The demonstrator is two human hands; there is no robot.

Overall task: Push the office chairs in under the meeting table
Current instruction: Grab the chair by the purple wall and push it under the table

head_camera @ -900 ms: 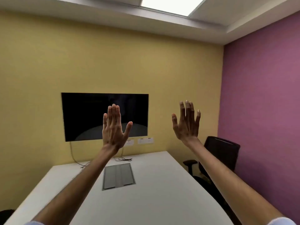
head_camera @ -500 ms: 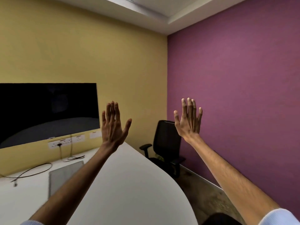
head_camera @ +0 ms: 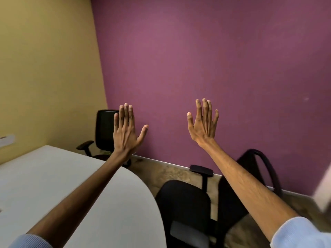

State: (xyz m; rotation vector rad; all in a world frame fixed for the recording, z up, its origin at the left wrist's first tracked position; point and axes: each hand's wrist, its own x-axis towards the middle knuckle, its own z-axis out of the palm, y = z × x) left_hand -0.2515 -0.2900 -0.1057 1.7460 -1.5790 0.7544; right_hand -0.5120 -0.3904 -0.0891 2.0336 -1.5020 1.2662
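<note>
The white meeting table (head_camera: 53, 185) fills the lower left, its curved edge running down the middle. A black office chair (head_camera: 188, 203) stands close by at the table's right side, seat toward the table, backrest toward the purple wall. A second black office chair (head_camera: 104, 129) stands in the far corner, partly behind my left hand. My left hand (head_camera: 127, 133) and my right hand (head_camera: 203, 124) are both raised in the air, palms away, fingers spread, holding nothing and touching neither chair.
A purple wall (head_camera: 215, 59) runs close behind both chairs, with a strip of wooden floor (head_camera: 172, 174) between wall and table. A yellow wall (head_camera: 44, 68) with a socket strip (head_camera: 7, 140) stands at the left. A blurred pale object (head_camera: 324, 190) shows at the right edge.
My view has swung right and down: the wall screen has left the frame and the near chair has come into view. Both hands stay raised and spread.
</note>
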